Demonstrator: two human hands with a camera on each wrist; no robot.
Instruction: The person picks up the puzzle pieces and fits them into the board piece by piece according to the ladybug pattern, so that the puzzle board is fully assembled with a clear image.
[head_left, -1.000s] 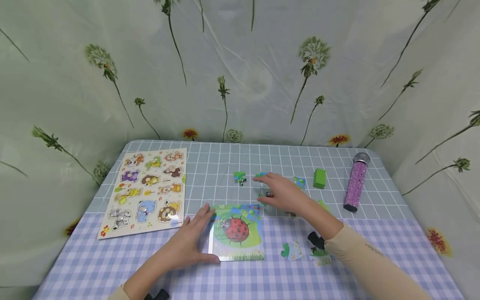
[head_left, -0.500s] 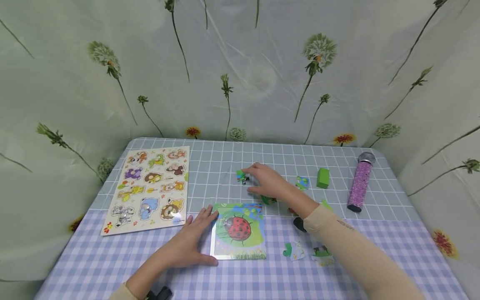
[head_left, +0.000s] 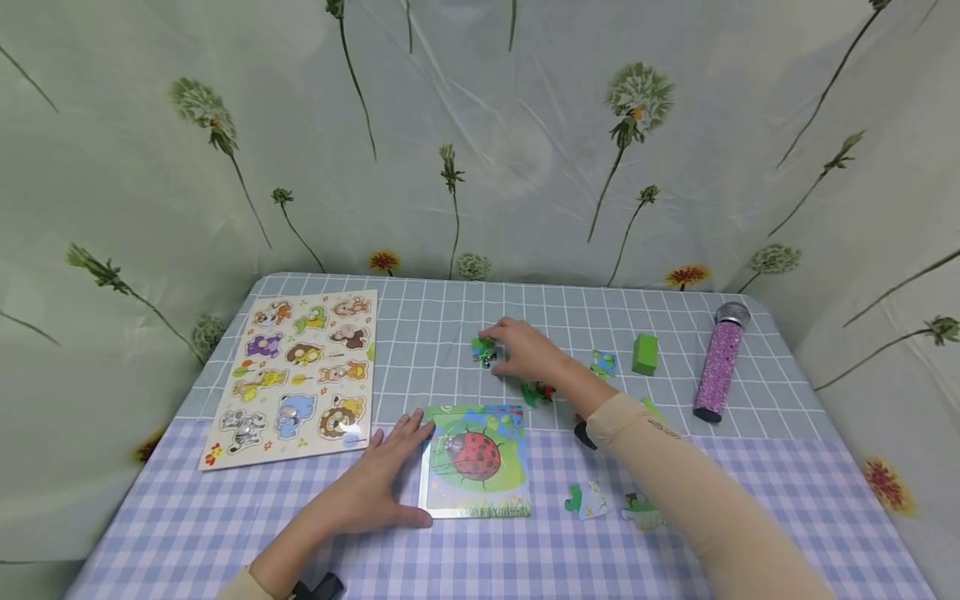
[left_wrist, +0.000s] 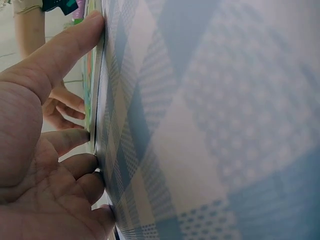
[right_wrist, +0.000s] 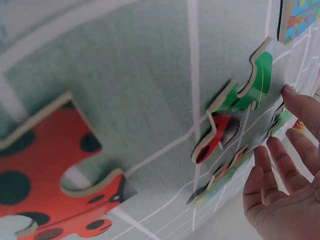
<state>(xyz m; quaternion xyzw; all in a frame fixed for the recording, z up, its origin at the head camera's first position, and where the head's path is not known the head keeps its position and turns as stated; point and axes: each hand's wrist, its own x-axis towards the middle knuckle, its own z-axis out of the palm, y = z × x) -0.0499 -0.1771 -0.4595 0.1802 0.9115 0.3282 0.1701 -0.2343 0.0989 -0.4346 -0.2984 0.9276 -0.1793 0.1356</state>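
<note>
My left hand (head_left: 375, 492) rests at the left side of a square ladybug puzzle board (head_left: 474, 458), thumb and fingers spread along it. In the left wrist view its fingertips touch the thin board edge, low over the checked cloth. Farther back, my right hand (head_left: 528, 354) has thumb and index finger round a small green and blue puzzle piece (head_left: 477, 350), partly covered by the fingers. The right wrist view shows that piece (right_wrist: 282, 120) lying between the thumb and index tips of the right hand (right_wrist: 287, 170), the other fingers bent beside it.
Loose puzzle pieces lie about: a green and red one (head_left: 536, 393), a blue one (head_left: 603, 363), and others (head_left: 588, 502) in front. An animal puzzle board (head_left: 296, 375) is at left. At right are a green block (head_left: 645, 354) and a pink glitter microphone (head_left: 718, 362).
My right hand has moved left and back from the middle pieces to the green and blue puzzle piece, its thumb and index finger coming round it. The left hand stays at the ladybug board.
</note>
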